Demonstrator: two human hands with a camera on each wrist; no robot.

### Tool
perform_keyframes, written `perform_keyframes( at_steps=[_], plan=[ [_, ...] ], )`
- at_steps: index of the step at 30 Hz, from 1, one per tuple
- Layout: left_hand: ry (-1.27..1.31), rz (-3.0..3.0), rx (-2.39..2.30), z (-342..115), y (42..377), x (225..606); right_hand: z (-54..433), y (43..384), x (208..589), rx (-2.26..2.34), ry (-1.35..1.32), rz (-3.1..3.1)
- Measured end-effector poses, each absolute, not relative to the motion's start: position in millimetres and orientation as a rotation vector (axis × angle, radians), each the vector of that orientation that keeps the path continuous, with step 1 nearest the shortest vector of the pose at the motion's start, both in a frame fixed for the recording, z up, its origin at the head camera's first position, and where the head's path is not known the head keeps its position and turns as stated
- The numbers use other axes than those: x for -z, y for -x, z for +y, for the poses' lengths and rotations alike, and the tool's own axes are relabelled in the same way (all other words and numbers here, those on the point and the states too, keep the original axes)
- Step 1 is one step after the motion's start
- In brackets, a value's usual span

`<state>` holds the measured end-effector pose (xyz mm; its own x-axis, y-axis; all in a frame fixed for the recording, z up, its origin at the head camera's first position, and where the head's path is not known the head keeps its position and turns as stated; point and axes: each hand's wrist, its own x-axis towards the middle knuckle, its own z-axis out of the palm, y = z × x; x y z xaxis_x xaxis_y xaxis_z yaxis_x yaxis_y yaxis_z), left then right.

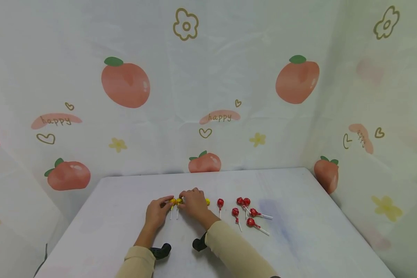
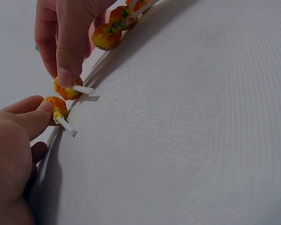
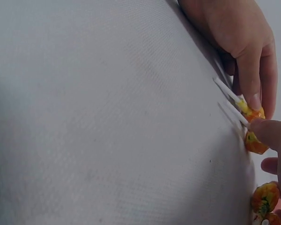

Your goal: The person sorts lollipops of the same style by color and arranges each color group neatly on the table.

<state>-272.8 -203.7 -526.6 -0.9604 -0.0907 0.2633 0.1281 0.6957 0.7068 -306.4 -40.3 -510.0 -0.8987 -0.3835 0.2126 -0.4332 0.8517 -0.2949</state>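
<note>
In the head view my left hand (image 1: pixel 155 213) pinches a yellow-orange wrapped lollipop (image 1: pixel 173 201) by its head, between thumb and fingertips. Just right of it, a second yellow-orange lollipop (image 1: pixel 179 201) is pinched by my right hand (image 1: pixel 195 205). Both lie side by side on the white table, white sticks pointing toward me. The left wrist view shows the left thumb on the first candy (image 2: pixel 55 106) and the right thumb over the second candy (image 2: pixel 69 91). More yellow-orange lollipops (image 2: pixel 107 36) lie beyond the right hand, mostly hidden by it in the head view.
A single red lollipop (image 1: pixel 220 202) lies right of my right hand. Farther right, several red lollipops (image 1: pixel 251 222) are scattered at mixed angles, some crossing. The white table (image 1: pixel 319 231) meets a fruit-printed curtain (image 1: pixel 257 146) at its back edge.
</note>
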Motion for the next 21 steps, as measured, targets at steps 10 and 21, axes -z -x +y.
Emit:
perform_keyframes(
  at_steps=[10,21],
  plan=[
    [0.021,-2.635,1.106,-205,273,527,-38,303,502,-0.572,-0.626,-2.874],
    [0.003,-2.646,1.111,-203,273,526,-20,302,485,-0.653,-0.616,-2.864]
  ],
)
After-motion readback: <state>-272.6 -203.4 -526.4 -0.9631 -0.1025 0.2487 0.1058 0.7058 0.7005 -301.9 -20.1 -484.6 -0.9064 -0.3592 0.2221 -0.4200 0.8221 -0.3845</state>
